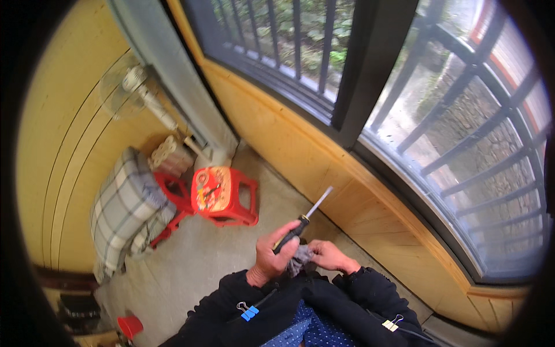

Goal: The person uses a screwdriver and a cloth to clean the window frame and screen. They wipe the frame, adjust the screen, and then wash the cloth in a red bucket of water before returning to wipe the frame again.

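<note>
My left hand (269, 256) grips a screwdriver (291, 236) by its black-and-yellow handle. The bare metal shaft points up and to the right, towards the wood-panelled wall. Just below the handle, a crumpled grey cloth (299, 260) lies between my two hands. My right hand (330, 256) pinches the cloth at its right side. Both hands are close together in front of my dark jacket, above the concrete floor. Part of the cloth is hidden behind my left thumb and fingers.
A red plastic stool (245, 212) with small items on top stands ahead. Left of it are a plaid cloth (130, 204) draped over a red chair, and a white pedestal fan (151, 104). A barred window (347, 130) lines the right; a red bucket (130, 326) sits at lower left.
</note>
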{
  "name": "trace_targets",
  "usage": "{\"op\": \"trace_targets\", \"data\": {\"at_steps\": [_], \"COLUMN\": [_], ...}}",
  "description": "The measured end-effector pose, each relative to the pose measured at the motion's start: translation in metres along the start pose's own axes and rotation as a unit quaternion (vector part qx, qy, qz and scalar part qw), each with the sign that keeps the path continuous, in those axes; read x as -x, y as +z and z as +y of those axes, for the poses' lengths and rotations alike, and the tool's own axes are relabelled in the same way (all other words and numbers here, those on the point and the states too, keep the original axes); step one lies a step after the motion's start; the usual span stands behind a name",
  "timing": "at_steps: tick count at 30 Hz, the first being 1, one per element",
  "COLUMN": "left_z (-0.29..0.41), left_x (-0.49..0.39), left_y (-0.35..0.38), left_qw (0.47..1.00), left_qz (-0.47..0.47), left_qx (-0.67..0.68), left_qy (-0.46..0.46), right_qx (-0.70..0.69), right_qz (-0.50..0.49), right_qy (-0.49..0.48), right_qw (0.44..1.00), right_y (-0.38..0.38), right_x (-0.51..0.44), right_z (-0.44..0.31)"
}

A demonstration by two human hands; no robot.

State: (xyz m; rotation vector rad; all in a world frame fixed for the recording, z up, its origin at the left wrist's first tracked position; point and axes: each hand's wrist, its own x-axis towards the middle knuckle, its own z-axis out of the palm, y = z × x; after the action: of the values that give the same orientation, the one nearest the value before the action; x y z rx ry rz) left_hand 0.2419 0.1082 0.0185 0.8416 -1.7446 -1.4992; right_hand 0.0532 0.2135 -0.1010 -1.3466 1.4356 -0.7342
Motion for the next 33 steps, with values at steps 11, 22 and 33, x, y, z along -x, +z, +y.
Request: {"op": "trace_targets", "data": {"at_steps": [11,22,33], "left_z": [-0.013,-0.052,-0.056], "left_x": [0.038,0.034,0.026], "left_y": [-0.041,-0.156,-0.275], "left_qw": [0.973,0.956,0.982], "left_qz": [0.224,0.227,0.109], "left_qx": [0.03,0.144,0.116], "left_qy": [-0.041,-0.121,-0.099], "right_qx": [-0.521,-0.448,-0.302], "right_qz": [0.066,0.05,-0.079], "right_qy": [0.057,0.029,0.106], "right_qw": [0.849,0.892,0.944], "right_y": [-0.022,0.016,0.121], "right_x": [-0.023,-0.106,-0.225], "right_z": [-0.053,-0.134,-0.185]}}
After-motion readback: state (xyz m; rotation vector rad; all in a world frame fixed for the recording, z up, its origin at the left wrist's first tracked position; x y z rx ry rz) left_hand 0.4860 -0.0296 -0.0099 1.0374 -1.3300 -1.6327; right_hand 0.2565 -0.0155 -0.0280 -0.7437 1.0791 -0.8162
